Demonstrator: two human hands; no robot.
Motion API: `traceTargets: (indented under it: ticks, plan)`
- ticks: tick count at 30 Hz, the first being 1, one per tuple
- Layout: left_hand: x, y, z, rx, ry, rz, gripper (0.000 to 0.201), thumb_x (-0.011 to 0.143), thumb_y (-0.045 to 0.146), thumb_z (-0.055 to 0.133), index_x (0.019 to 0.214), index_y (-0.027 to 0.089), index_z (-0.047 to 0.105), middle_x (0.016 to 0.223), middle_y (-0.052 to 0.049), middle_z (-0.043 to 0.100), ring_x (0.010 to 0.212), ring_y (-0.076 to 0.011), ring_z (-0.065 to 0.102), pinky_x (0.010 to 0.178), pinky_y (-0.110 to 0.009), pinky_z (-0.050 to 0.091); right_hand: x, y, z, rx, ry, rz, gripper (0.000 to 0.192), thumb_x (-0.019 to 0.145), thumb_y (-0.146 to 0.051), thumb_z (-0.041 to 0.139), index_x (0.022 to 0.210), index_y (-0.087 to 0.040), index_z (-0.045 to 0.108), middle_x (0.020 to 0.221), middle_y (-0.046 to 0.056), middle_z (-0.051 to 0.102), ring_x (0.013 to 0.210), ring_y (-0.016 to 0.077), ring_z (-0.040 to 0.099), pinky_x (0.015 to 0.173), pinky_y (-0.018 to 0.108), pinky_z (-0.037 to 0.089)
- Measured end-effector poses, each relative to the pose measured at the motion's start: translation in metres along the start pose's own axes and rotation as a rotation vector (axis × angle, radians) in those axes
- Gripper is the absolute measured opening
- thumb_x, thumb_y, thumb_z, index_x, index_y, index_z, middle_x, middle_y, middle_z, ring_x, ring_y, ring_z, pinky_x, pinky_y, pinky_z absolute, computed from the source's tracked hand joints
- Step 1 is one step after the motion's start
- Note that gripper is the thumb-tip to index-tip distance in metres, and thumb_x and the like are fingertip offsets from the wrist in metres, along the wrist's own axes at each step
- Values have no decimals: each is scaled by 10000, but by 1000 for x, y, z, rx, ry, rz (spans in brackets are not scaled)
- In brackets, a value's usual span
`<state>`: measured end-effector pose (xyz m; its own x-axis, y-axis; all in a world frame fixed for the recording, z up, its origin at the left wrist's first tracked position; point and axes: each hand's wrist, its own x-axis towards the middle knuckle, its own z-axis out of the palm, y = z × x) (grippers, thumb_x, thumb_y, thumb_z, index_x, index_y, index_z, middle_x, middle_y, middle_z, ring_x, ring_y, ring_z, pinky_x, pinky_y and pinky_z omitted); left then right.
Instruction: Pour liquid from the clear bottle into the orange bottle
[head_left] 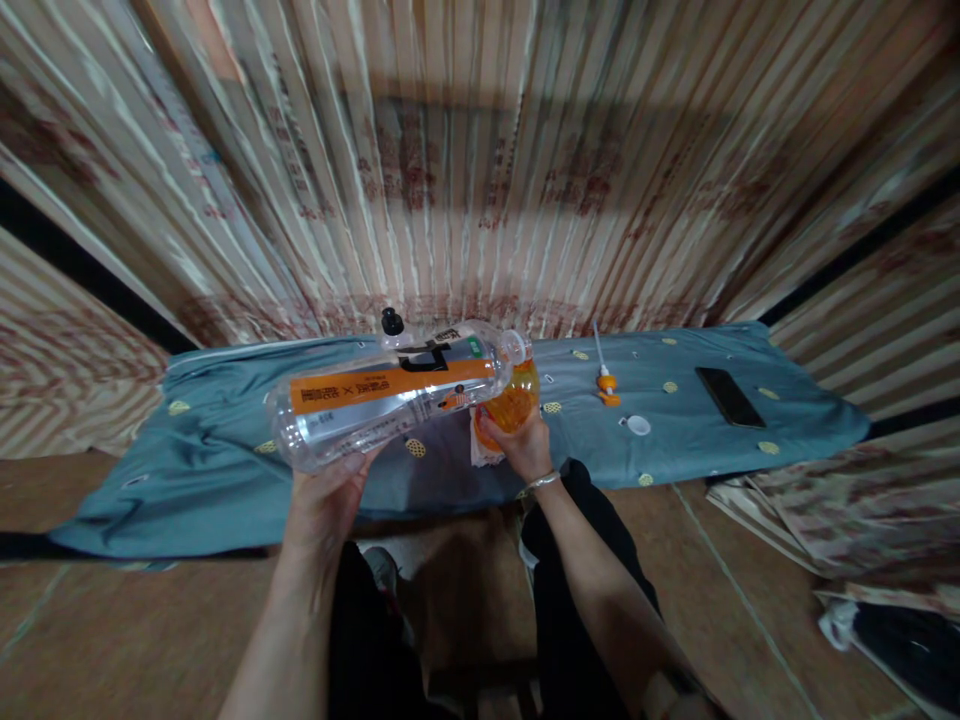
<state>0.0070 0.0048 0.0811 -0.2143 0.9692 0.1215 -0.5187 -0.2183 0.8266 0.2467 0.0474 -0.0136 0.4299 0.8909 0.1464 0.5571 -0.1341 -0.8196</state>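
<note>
Clear plastic, ribbed and banded with an orange label, the big bottle (390,395) lies tipped on its side in my left hand (324,500), its mouth touching the smaller orange bottle (512,400) above the bench (225,450). My right hand (521,445) wraps that one from below, hiding its base; crumpled white paper (480,450) pokes out beside my fingers. Small print on the label is unreadable. Rumpled blue-grey cloth covers the bench, where a black cap (391,321), an orange-tipped pump nozzle (604,378), a white lid (638,425) and a dark phone (729,396) rest.
</note>
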Motion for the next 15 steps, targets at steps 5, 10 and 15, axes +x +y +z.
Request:
traceTargets:
  ticks: [5,10,15]
  plan:
    - [0,0,0,-1,-6,-1,714,501,309,1033,1172,313,788,1101,-63,830,1089,-362,784,1068,-572,600,0,-1,-1,21,-11,10,650,660,-525,857,1153,-194,592,1004,133,804,1007,371,787,853,461,615]
    - [0,-2,-1,-3,18,3,744,503,318,1022,1208,294,786,1089,-90,828,1152,-400,760,1088,-602,580,0,-4,-2,12,-11,51,673,639,-546,848,1152,-194,593,1000,124,809,999,370,794,849,455,619]
    - [0,-2,-1,-7,9,14,726,518,301,1021,1204,292,784,1077,-83,829,1109,-375,774,1088,-589,580,-1,-2,-1,51,5,20,714,637,-577,845,1187,-198,593,1028,126,828,992,359,799,856,462,627]
